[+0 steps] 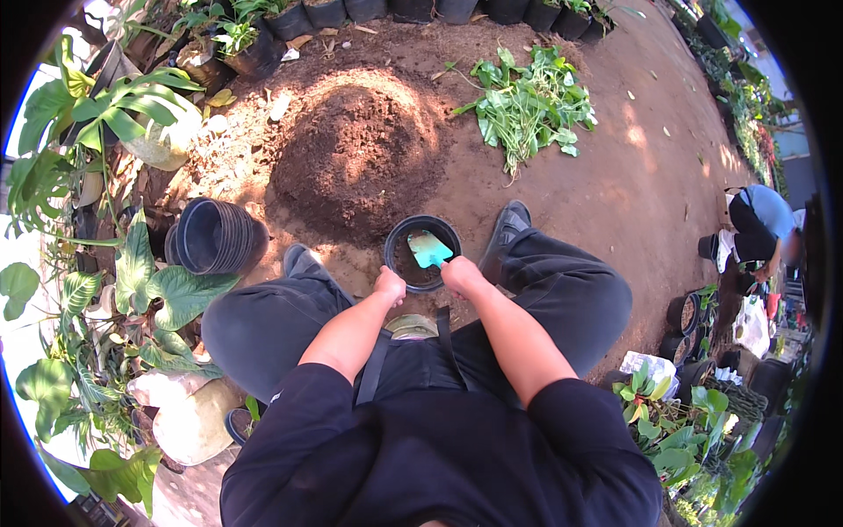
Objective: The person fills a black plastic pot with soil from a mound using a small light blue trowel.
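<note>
Between my feet stands a round black plant pot (pixel 397 230) with some dark soil inside. My left hand (pixel 390 286) is closed on the near left part of its rim. In my right hand (pixel 461 276) is a teal hand trowel (pixel 428 249), gripped by its handle, which the fingers mostly hide. The trowel's blade is inside the pot's mouth, with a brown smear of soil on its far end. Just beyond the pot rises a mound of loose brown soil (pixel 356 149).
A stack of black pots (pixel 215 237) lies tilted at the left, beside leafy plants (pixel 132 263). Cut green vines (pixel 531 105) lie beyond my right foot. Potted plants (pixel 325 12) line the far edge. Another person (pixel 762 220) bends over at the far right.
</note>
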`<act>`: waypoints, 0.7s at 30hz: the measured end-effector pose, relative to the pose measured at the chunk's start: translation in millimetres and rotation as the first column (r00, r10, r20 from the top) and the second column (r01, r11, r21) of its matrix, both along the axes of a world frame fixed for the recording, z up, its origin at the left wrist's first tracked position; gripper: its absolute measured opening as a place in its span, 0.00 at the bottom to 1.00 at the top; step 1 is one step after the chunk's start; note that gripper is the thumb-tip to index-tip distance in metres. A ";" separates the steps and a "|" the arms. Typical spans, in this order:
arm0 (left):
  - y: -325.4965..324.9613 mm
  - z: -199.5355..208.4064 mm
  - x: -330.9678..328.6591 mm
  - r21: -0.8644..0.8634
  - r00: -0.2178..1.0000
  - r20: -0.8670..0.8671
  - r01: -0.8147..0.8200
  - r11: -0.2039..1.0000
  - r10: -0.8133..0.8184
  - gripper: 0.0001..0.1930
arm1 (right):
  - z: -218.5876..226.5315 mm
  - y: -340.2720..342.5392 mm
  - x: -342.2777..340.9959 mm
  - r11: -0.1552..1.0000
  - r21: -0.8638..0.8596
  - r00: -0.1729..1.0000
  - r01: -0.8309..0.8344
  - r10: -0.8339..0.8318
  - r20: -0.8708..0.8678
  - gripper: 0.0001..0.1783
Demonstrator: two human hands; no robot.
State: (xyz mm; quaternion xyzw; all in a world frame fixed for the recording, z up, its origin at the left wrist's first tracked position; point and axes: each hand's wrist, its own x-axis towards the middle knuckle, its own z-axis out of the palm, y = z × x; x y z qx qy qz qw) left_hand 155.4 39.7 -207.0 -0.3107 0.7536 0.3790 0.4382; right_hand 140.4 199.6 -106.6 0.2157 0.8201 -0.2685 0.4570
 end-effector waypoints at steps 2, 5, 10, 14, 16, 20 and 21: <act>-1.3 6.1 -3.4 0.074 0.997 0.071 0.017 0.997 -0.022 0.21 | -26.0 -7.9 5.1 0.999 0.017 0.998 -0.037 0.036 0.056 0.29; -7.4 3.6 -5.8 0.142 0.994 0.107 -0.008 0.990 -0.007 0.22 | -28.8 -7.5 11.4 0.989 0.112 0.995 -0.100 0.098 0.021 0.31; -6.8 -9.1 -3.4 0.099 0.998 0.067 0.000 0.995 -0.006 0.21 | 3.8 -16.4 7.7 0.989 0.087 0.990 -0.118 0.124 -0.064 0.27; -11.1 -5.3 -10.1 0.133 0.996 0.067 0.056 0.990 -0.066 0.21 | -6.7 -28.7 10.3 0.996 0.069 0.997 -0.065 0.067 -0.024 0.25; -16.2 -15.8 -9.0 0.170 0.995 0.067 0.067 0.983 -0.079 0.20 | -10.0 -29.7 18.2 0.996 0.073 0.996 -0.043 0.049 -0.079 0.25; -5.4 3.6 -6.5 0.091 0.998 0.033 0.054 0.994 -0.057 0.18 | 14.0 -29.5 19.1 0.973 0.044 0.969 -0.228 0.231 -0.091 0.23; -11.2 -3.5 -7.1 0.107 0.998 0.040 0.054 0.993 -0.058 0.18 | 11.8 -32.5 19.3 0.980 0.045 0.976 -0.195 0.199 -0.087 0.22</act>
